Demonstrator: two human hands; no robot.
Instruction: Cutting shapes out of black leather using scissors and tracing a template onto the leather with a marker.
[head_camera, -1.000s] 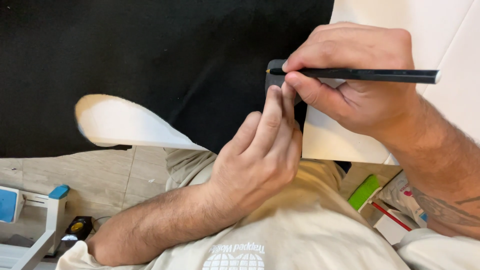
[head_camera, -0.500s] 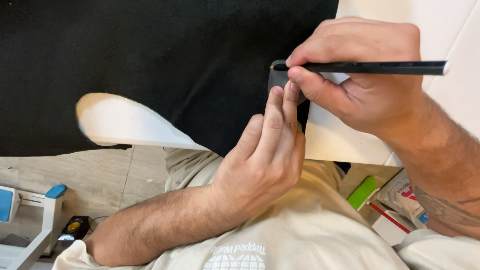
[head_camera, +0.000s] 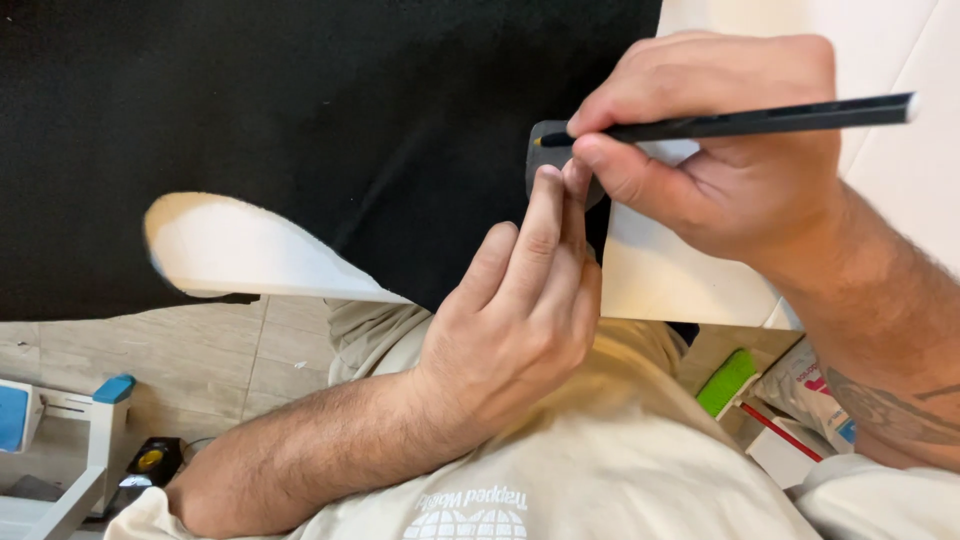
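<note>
My right hand (head_camera: 715, 150) grips a black pencil (head_camera: 760, 118) like a pen, its tip resting on a small dark grey piece (head_camera: 548, 150) at the edge of a black sheet (head_camera: 300, 120). My left hand (head_camera: 520, 310) reaches up from below, and its extended fingertips press on that dark piece beside the pencil tip. The black sheet lies over a white table (head_camera: 900, 170), with a white rounded cut-out area (head_camera: 230, 250) showing near its lower left.
Below the table edge I see my beige shirt (head_camera: 560, 470) and a tiled floor (head_camera: 150, 340). A white and blue object (head_camera: 60, 430) stands at the lower left. A green item (head_camera: 728, 382) and packages (head_camera: 800, 400) lie at the lower right.
Both hands have stayed on the dark piece. The pencil has tilted slightly, its rear end higher, and my left fingers have slid a little along the piece.
</note>
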